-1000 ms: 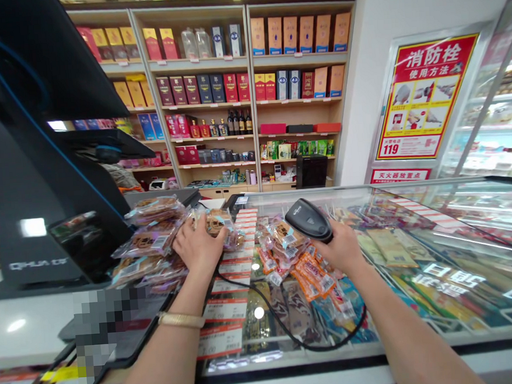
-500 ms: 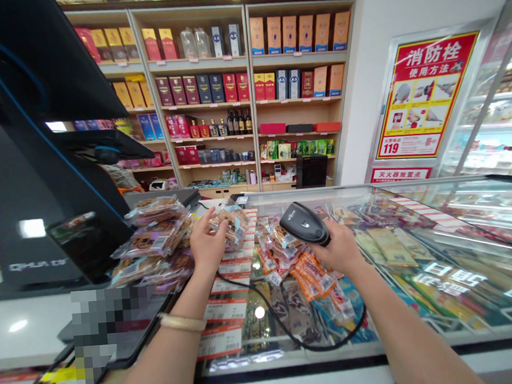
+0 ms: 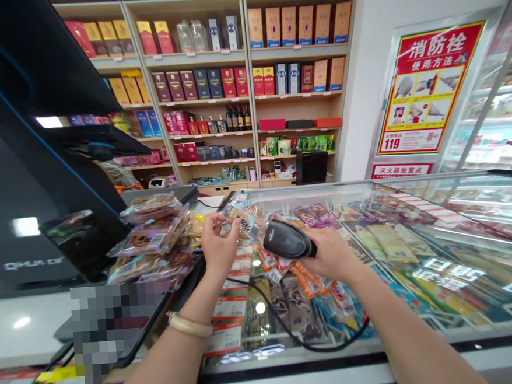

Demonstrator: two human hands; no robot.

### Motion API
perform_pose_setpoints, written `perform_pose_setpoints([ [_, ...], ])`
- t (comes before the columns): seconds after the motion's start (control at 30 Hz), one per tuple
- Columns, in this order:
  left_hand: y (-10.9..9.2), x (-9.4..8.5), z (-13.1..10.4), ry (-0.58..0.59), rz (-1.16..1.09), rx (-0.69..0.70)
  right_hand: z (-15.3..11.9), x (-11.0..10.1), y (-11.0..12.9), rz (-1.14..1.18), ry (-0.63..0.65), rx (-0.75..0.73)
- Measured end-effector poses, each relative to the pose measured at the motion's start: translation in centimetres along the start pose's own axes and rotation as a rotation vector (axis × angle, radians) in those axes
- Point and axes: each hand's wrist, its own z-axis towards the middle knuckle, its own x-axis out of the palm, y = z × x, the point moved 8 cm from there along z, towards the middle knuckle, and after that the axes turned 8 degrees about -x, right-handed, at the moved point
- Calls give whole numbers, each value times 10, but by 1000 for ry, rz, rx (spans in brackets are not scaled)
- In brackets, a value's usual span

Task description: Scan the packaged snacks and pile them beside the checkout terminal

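Observation:
My left hand (image 3: 220, 241) is closed on the near left edge of a clear packet of cookies (image 3: 245, 217), holding it over the glass counter top. Part of the grip is hidden behind the plastic. My right hand (image 3: 332, 251) is wrapped round a black barcode scanner (image 3: 288, 240), whose head points left, close to that packet. From the scanner a black cable (image 3: 287, 330) loops across the glass. Small orange snack packets (image 3: 308, 279) lie beneath the scanner and my right hand. Left of my left hand, several cookie packets (image 3: 151, 237) are piled up.
A dark checkout terminal (image 3: 50, 200) stands at the left. The glass-topped display case (image 3: 289, 362) stretches to the right, with packaged goods visible through it. Red-and-white price labels (image 3: 224, 308) run along its left side. Behind are shelves (image 3: 208, 104) of boxes and bottles.
My left hand and the cookie packet have moved right. The scanner in my right hand has come left and slightly down, nearer the packet. The view has shifted slightly.

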Motion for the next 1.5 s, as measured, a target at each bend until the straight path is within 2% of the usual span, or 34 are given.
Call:
perform_pose_setpoints([
  [0.4,-3,2,-3,3,-30,-22,1,2,1,-19,14,19],
  [0.57,2,2,-2,-8,-68,-45,0,-4,1,13,-67,-8],
  [0.67,17,4,-4,-25,-230,-224,-3,-16,-9,3,-198,39],
  [0.8,35,26,-22,63,-527,-566,-13,-38,-30,-59,-441,189],
  [0.9,34,43,-36,145,-596,-658,-20,-47,-41,-93,-548,255],
  [1.07,37,63,-55,259,-602,-709,-21,-46,-45,-136,-555,258],
  [1.2,38,66,-60,347,-432,-625,-20,-42,-43,-140,-546,216],
  [1.37,31,65,-52,480,-21,-320,-19,-42,-41,-141,-561,186],
  [1.43,23,59,-42,443,128,-149,-20,-42,-42,-146,-560,196],
  [1.5,12,46,-30,329,279,8,-20,-41,-42,-150,-558,208],
])
